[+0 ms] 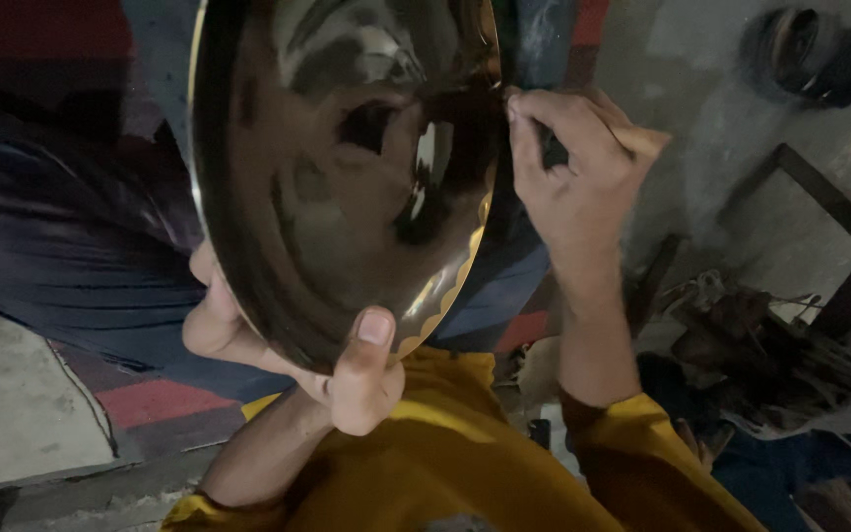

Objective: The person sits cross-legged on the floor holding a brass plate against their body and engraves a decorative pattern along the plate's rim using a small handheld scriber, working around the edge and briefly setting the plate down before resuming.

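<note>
Polished dark metal, the bowl (pixel 347 177) is being held up near the chest by the left hand (pixel 347 379), fingers clamped on its near rim, while the right hand (pixel 573 177), closed on a small tool, is pressing its right edge, which could slip it loose.

metal bowl (pixel 347 177): dark mirror-glossy, gold scalloped band at rim | sleeves (pixel 504 473): mustard yellow | cloth behind bowl (pixel 71 236): dark navy | mat (pixel 155 402): red-grey stripes

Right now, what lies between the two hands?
In the head view, the shiny dark metal bowl with its scalloped golden rim fills the stretch: the left hand grips its lower edge, the right hand touches its right edge.
</note>
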